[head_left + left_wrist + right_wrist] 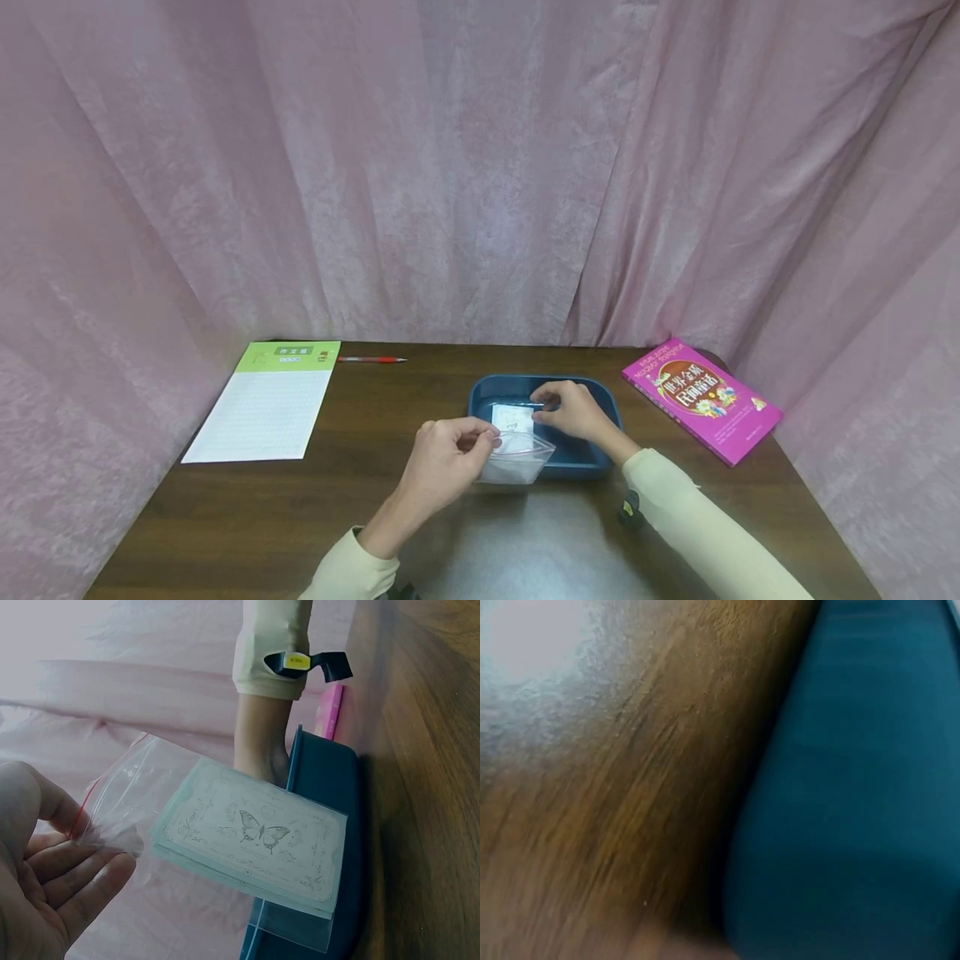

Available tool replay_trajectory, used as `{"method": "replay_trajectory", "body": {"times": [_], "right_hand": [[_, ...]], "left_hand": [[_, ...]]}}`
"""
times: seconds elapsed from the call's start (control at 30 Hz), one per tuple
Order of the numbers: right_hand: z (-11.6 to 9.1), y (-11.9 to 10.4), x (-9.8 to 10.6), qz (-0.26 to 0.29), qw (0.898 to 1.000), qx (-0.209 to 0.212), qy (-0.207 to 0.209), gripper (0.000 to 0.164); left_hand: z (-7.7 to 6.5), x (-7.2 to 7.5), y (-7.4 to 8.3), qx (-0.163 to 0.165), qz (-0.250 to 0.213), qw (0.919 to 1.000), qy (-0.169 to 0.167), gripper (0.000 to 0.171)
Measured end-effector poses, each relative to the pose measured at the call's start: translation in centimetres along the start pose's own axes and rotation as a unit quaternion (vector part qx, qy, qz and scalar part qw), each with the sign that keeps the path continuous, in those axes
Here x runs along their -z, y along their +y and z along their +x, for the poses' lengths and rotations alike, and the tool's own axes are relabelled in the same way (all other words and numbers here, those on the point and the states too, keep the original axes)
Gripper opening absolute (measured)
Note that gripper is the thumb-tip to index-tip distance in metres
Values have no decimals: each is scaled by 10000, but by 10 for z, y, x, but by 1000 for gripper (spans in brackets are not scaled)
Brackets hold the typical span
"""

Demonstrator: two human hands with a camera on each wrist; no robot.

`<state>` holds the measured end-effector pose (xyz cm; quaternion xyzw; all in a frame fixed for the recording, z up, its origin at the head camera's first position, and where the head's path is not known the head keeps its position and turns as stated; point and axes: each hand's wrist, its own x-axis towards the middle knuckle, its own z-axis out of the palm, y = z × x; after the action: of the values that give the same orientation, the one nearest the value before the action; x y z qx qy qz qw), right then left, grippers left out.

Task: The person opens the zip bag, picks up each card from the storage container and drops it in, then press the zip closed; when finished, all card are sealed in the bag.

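A clear zip bag (517,467) with a red-edged seal hangs from the left hand (450,454), pinched between thumb and fingers near its opening. In the left wrist view, a stack of pale cards (251,832) with a butterfly drawing shows through the plastic. The right hand (573,411) is over the blue tray (480,392), its bent fingertips beside the right edge of a white printed card (512,417). Whether they grip that card cannot be made out. The bag hides the card's lower part, and the left wrist view hides the right fingers.
On the table (337,508), a lined writing pad (262,408) lies at the left with a red pen (372,360) beside it. A pink book (701,400) lies right of the tray. A pink curtain (465,167) hangs behind the table.
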<state>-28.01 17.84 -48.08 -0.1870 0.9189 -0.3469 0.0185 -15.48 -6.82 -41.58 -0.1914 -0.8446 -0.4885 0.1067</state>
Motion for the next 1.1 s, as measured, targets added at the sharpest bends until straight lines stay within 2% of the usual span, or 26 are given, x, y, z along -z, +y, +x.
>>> {"method": "replay_trajectory", "body": {"times": [0.2, 0.37, 0.7, 1.1], "right_hand": [[9, 10, -12, -164, 9998, -108, -90, 25], [11, 8, -15, -297, 9993, -150, -151, 27], [8, 6, -19, -684, 9973, 11, -267, 36], [9, 5, -22, -635, 9979, -61, -97, 35]], "left_hand": [[0, 0, 0, -29, -13, 10000, -4, 11], [-1, 0, 0, 22, -76, 9999, -78, 12], [0, -1, 0, -4, -76, 9999, -73, 12], [1, 0, 0, -9, -70, 9999, -74, 13]]}}
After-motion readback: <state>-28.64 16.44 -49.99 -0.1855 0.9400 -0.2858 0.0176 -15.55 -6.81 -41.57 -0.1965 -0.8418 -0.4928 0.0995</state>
